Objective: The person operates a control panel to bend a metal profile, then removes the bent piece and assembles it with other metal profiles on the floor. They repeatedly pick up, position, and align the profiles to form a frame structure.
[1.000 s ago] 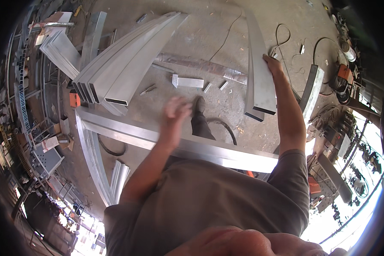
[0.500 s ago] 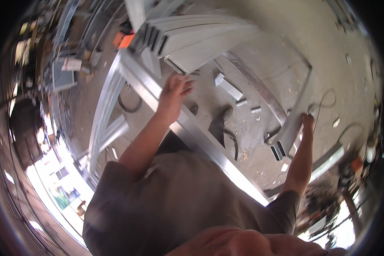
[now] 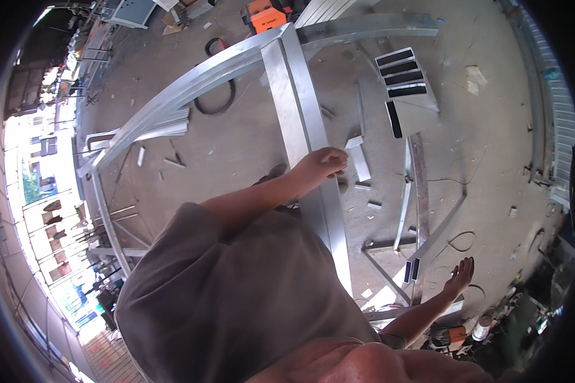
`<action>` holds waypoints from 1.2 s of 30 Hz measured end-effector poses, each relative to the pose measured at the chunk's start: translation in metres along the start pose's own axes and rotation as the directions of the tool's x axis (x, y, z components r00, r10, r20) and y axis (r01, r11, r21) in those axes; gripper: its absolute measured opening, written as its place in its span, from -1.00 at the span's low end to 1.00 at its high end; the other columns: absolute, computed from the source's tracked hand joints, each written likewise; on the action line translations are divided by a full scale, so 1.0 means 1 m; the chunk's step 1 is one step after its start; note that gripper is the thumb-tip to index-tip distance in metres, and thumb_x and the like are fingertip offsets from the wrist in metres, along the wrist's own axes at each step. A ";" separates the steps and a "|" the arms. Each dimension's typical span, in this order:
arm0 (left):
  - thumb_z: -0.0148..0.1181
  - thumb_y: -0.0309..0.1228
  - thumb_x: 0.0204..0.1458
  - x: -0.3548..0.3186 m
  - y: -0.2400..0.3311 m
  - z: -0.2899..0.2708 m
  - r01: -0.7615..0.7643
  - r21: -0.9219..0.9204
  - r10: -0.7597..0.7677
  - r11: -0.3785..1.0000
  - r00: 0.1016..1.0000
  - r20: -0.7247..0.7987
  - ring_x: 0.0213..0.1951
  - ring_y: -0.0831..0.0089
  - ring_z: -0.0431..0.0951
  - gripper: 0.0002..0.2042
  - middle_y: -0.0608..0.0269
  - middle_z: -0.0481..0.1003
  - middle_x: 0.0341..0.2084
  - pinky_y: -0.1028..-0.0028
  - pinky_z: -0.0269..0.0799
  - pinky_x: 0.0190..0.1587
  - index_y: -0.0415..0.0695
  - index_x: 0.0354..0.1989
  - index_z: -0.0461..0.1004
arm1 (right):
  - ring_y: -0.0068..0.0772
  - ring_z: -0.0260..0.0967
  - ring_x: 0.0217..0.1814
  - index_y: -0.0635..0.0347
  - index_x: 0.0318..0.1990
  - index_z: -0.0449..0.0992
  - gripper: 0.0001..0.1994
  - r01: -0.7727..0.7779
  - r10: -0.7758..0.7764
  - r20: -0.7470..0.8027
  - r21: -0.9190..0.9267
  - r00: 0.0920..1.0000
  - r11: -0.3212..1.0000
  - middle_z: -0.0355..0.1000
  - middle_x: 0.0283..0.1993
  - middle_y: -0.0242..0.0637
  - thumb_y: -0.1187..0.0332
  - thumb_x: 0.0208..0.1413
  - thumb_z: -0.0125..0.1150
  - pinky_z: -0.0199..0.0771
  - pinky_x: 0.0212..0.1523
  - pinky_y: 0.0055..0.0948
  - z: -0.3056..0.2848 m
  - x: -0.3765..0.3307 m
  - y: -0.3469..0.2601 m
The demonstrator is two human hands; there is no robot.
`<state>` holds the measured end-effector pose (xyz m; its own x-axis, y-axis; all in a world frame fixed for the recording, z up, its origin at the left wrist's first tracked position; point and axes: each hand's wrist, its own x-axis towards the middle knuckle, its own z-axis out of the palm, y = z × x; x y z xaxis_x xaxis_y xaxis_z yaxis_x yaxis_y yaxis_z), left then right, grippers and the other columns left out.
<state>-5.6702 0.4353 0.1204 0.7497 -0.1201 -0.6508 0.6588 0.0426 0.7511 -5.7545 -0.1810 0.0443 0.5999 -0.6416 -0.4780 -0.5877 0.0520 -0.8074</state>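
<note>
My left hand (image 3: 324, 164) hangs over a long silver metal beam (image 3: 295, 99) that runs down in front of my body. Its fingers are loosely curled with nothing visible in them, and whether it touches the beam I cannot tell. My right hand (image 3: 461, 276) reaches out to the right, open, fingers stretched and nothing held. Nearest to it are the dark open ends of two rectangular tubes (image 3: 412, 270). The beam joins a second silver beam (image 3: 191, 78) at a far corner, forming part of a large frame.
Several stacked rectangular tubes (image 3: 402, 75) show open ends at the far right. A rusty bar (image 3: 420, 185), short offcuts (image 3: 359, 161) and a looped black cable (image 3: 214, 105) lie on the concrete floor. An orange machine (image 3: 266, 16) stands beyond the frame's corner.
My view has turned and shifted. My left hand remains above the beam, its fingers now more curled. My right hand has come away from the tubes and opened.
</note>
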 end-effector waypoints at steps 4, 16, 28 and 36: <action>0.15 -0.19 0.36 -0.022 -0.010 -0.050 0.009 -0.025 -0.009 1.000 0.999 -0.031 0.01 0.41 0.59 -0.57 0.21 0.58 -0.02 0.35 0.47 0.08 -0.22 0.25 0.45 | -0.14 0.33 0.39 0.27 0.42 0.34 -0.43 0.217 -0.217 -0.003 0.034 0.976 0.976 0.39 0.33 -0.06 0.11 0.39 0.12 0.29 0.41 -0.21 0.055 -0.107 -0.107; 0.23 -0.17 0.32 -0.108 -0.043 -0.317 -0.175 -0.164 0.156 0.971 0.980 -0.120 -0.06 0.45 0.60 -0.59 0.19 0.61 -0.06 0.41 0.53 0.00 -0.19 0.19 0.52 | -0.61 0.07 -0.32 0.29 0.23 0.51 -0.60 0.566 -0.451 0.470 -0.132 0.758 0.814 0.23 -0.31 -0.51 0.24 0.38 0.16 0.16 -0.26 -0.51 0.392 -0.383 -0.198; 0.18 -0.08 0.32 -0.236 -0.071 -0.663 -0.366 -0.309 0.036 0.878 0.694 -0.719 0.07 0.33 0.56 -0.51 0.13 0.58 0.05 0.31 0.45 0.14 -0.12 0.30 0.47 | -0.65 0.21 -0.36 0.24 0.04 0.63 -0.71 0.663 -0.086 0.910 -0.228 0.405 0.713 0.43 -0.29 -0.45 0.24 0.33 0.25 0.25 -0.35 -0.54 0.763 -0.624 -0.128; 0.18 -0.18 0.34 -0.277 -0.145 -0.793 -0.448 -0.340 -0.120 0.827 0.450 -0.885 0.08 0.34 0.55 -0.52 0.10 0.56 0.10 0.30 0.45 0.14 -0.21 0.33 0.43 | -0.38 0.51 0.02 0.32 0.11 0.58 -0.64 0.897 -0.007 0.993 -0.101 0.115 0.431 0.58 0.01 -0.20 0.25 0.31 0.32 0.51 0.07 -0.35 0.986 -0.723 -0.076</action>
<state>-5.9236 1.2485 0.1034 0.3135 0.8188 -0.4810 0.2301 0.4259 0.8750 -5.6085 1.0336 0.1108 0.6128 0.6857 -0.3928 0.2296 -0.6301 -0.7418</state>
